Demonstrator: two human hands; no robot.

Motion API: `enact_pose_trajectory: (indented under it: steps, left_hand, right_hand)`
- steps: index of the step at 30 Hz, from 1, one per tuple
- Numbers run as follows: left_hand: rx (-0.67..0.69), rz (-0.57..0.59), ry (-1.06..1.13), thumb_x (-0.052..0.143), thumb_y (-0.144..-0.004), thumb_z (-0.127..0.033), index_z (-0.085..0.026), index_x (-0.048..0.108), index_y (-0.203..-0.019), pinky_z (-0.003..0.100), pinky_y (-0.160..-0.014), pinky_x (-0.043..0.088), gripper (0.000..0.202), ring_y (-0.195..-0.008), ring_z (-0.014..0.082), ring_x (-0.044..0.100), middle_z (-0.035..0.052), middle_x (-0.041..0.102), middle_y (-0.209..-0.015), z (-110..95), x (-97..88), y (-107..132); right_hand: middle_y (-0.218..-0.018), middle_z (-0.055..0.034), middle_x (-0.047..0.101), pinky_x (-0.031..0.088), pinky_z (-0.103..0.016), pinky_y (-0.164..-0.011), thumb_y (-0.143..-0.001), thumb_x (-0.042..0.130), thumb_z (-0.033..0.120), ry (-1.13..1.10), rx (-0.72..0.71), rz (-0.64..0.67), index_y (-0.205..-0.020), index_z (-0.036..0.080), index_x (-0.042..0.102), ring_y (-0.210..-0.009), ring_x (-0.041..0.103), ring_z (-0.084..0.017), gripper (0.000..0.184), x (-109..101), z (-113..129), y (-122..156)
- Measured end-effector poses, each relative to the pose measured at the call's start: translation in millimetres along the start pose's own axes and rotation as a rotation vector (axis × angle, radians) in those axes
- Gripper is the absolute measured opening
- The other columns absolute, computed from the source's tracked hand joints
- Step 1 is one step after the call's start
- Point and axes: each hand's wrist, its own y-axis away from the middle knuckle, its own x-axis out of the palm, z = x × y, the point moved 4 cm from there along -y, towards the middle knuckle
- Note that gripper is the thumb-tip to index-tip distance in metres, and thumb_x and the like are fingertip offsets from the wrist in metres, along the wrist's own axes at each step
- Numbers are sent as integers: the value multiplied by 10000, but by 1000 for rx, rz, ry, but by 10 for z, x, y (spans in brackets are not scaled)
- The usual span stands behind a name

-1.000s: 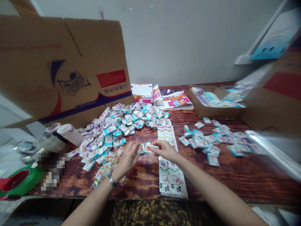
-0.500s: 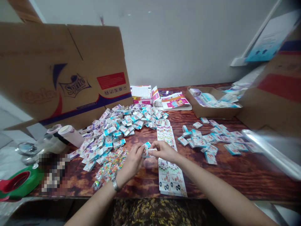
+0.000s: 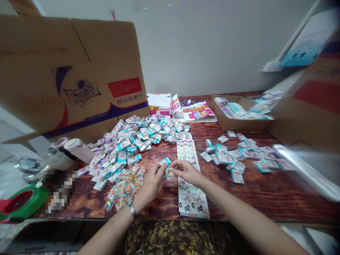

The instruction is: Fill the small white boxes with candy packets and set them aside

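Over the middle of the table, my left hand [image 3: 151,182] pinches a small blue-and-white carton [image 3: 164,162]. Against it, the fingertips of my right hand [image 3: 186,171] close on a small printed paper piece [image 3: 169,172], partly hidden by the fingers. Under my right wrist lies a long stack of printed sticker strips [image 3: 192,198]. Clear-wrapped colourful candies [image 3: 124,186] are heaped beside my left hand. Behind them spreads a big pile of similar small cartons [image 3: 127,145], several with open ends. A looser group of flat-lying cartons [image 3: 225,159] is to the right.
A large cardboard box [image 3: 79,71] stands at the back left, another [image 3: 305,102] at the right. An open carton tray [image 3: 239,125] holds more small packs. Green tape [image 3: 34,205], a pale jar [image 3: 78,150] and a shiny clear roll [image 3: 305,173] lie toward the sides.
The view has tilted down slightly. Between my hands the carton has turned a little, and the printed piece beside it shows more colour. Both hands stay close together.
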Motion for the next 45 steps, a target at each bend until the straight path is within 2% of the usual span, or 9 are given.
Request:
enact_pose_trajectory:
  steps: [7,13,18,21,27,34,39,42,45]
  left_hand:
    - [21,-44,-88,424,-798,-38,-185,288,-1360,437,-891,464,596,-1113,256,467,147,470,-1197,-21,96,9]
    - [13,-64,-94,440,-801,-57,-170,349,-1299,427,-851,482,519,-1060,247,500,141,508,-1132,-22,136,6]
    - [25,-121,-87,431,-789,-43,-154,342,-1297,430,-890,468,527,-1080,250,485,150,490,-1149,-49,125,50]
    - [50,-177,-98,419,-817,-60,-160,319,-1319,437,-904,459,521,-1090,252,480,157,476,-1166,-64,112,67]
    - [46,-136,-49,420,-848,-129,-225,422,-1252,360,-806,493,415,-984,214,525,101,495,-1116,-105,129,49]
    - [-12,-124,40,459,-799,-89,-191,466,-1119,363,-829,482,335,-1010,220,514,103,502,-1081,-150,65,-5]
    - [-79,-143,66,475,-788,-88,-189,448,-1108,374,-819,477,337,-967,218,518,91,497,-1039,-130,22,-34]
    - [-86,-148,67,480,-788,-89,-190,438,-1115,377,-831,470,345,-984,223,510,92,489,-1053,-130,48,-29]
    - [-69,-156,72,477,-787,-91,-187,436,-1123,372,-830,472,351,-984,221,509,100,491,-1069,-155,69,-21]
  right_hand:
    - [-637,53,541,397,-215,-559,-746,575,213,66,-55,-56,-920,193,501,-577,518,-103,190,81,-2,-9]
    - [-679,28,592,404,-215,-585,-776,533,160,387,-154,-83,-882,205,510,-630,568,-124,118,154,129,36]
    - [-888,-24,541,412,-251,-673,-748,543,124,629,-263,-247,-884,208,557,-741,545,-140,160,133,221,84]
    - [-919,-27,532,415,-254,-667,-738,586,173,601,-226,-274,-997,204,545,-702,529,-127,264,93,216,66]
    - [-646,55,542,356,-203,-523,-788,530,199,444,-128,-120,-1043,206,507,-555,484,-106,256,108,112,31]
    - [-801,16,576,418,-213,-547,-822,521,239,259,-132,-89,-1149,226,477,-613,527,-108,331,121,50,65]
    - [-1049,-65,542,482,-274,-711,-878,472,272,386,-353,-219,-1095,230,536,-865,566,-160,230,27,244,260]
    - [-1002,-74,549,464,-315,-796,-872,476,217,598,-492,-235,-947,222,609,-921,552,-188,153,70,336,352]
    - [-950,-74,577,464,-316,-788,-871,465,188,634,-494,-273,-987,221,603,-895,563,-192,184,142,342,355]
